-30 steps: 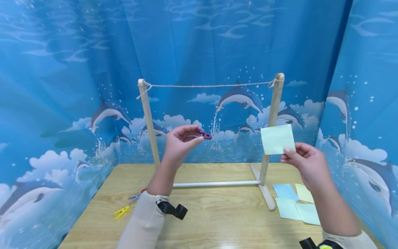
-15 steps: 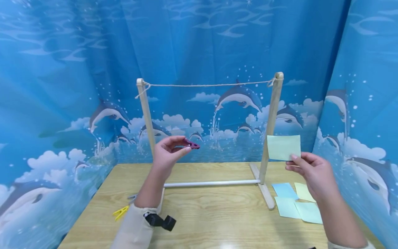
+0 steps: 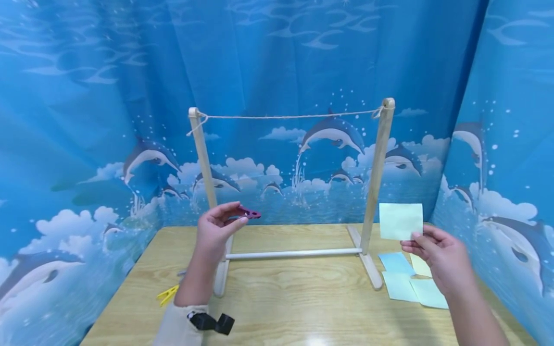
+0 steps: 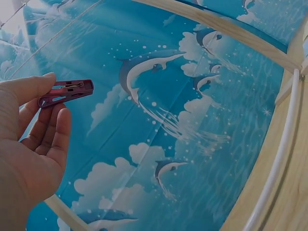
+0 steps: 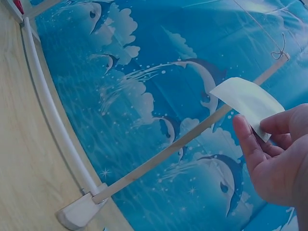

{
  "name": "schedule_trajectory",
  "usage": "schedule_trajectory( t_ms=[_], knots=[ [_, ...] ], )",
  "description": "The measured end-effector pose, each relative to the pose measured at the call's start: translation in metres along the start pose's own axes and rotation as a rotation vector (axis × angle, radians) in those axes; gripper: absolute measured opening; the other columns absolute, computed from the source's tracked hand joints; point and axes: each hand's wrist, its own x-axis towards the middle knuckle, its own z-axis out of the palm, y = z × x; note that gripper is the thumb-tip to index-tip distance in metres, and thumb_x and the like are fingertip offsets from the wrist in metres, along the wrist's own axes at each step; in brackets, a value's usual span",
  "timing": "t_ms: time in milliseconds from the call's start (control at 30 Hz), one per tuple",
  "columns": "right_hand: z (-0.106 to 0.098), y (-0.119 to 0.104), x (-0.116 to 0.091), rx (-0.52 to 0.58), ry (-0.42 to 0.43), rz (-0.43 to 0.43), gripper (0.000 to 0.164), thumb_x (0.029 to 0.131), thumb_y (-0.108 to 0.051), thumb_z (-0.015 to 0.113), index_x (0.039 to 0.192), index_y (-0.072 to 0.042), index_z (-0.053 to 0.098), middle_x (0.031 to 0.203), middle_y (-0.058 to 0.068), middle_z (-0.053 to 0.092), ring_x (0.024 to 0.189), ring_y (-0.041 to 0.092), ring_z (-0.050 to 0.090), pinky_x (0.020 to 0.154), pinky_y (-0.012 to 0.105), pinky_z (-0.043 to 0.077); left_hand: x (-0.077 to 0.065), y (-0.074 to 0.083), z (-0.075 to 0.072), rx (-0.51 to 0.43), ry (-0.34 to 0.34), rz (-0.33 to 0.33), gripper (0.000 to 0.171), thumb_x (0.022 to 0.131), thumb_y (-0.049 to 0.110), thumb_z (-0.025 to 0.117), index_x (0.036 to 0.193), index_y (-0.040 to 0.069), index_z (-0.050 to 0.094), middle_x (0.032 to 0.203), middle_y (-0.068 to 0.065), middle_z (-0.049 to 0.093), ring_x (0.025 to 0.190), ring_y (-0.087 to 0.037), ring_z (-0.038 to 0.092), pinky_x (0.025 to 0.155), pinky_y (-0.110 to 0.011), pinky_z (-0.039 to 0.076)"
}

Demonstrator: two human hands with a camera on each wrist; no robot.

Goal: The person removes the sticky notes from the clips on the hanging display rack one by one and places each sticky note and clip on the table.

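Note:
My left hand pinches a dark purple clothespin between thumb and fingers, in front of the left post of a wooden frame. In the left wrist view the clothespin points away from the fingertips, its spring visible. On the right, my right hand holds a pale green paper square by its lower right corner, thumb in front. The same paper bends slightly in the right wrist view. Both hands are lower than the string tied between the two posts.
The frame has a left post, a right post and a white bottom rod. Several paper sheets, among them a blue one, lie on the wooden table at right. A yellow clothespin lies at left, near the left forearm.
My left hand has moved left and down with the clothespin. The right hand has lowered and shifted slightly right with the green paper. Both keep their hold.

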Motion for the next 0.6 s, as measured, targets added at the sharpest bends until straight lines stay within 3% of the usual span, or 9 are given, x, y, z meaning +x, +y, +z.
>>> schedule_trajectory(
  t_ms=[233, 400, 600],
  knots=[
    [-0.009, 0.014, -0.007, -0.004, 0.004, 0.017, 0.013, 0.097, -0.005, 0.059, 0.102, -0.007, 0.072, 0.093, 0.004, 0.063, 0.082, 0.018, 0.072, 0.077, 0.029, 0.058, -0.012, -0.012, -0.012, -0.019, 0.054, -0.041, 0.031, 0.08, -0.007, 0.075, 0.107, 0.007, 0.071, 0.1, -0.005, 0.071, 0.095, -0.018, 0.067, 0.083, -0.029, 0.056],
    [-0.016, 0.021, -0.011, -0.05, 0.034, 0.015, 0.019, 0.097, -0.004, 0.058, 0.099, -0.014, 0.074, 0.094, 0.0, 0.066, 0.079, 0.015, 0.072, 0.076, 0.026, 0.058, -0.022, -0.021, -0.022, -0.038, 0.065, -0.09, 0.029, 0.081, -0.007, 0.074, 0.107, 0.007, 0.071, 0.1, -0.007, 0.071, 0.093, -0.017, 0.067, 0.084, -0.029, 0.056],
    [-0.024, 0.028, -0.014, -0.011, 0.05, -0.028, 0.019, 0.097, 0.001, 0.057, 0.099, -0.01, 0.073, 0.092, 0.0, 0.066, 0.077, 0.016, 0.071, 0.073, 0.028, 0.059, -0.032, -0.031, -0.032, -0.064, 0.074, -0.077, 0.032, 0.08, -0.013, 0.071, 0.105, 0.007, 0.071, 0.099, -0.007, 0.071, 0.091, -0.016, 0.068, 0.083, -0.029, 0.056]
  ],
)
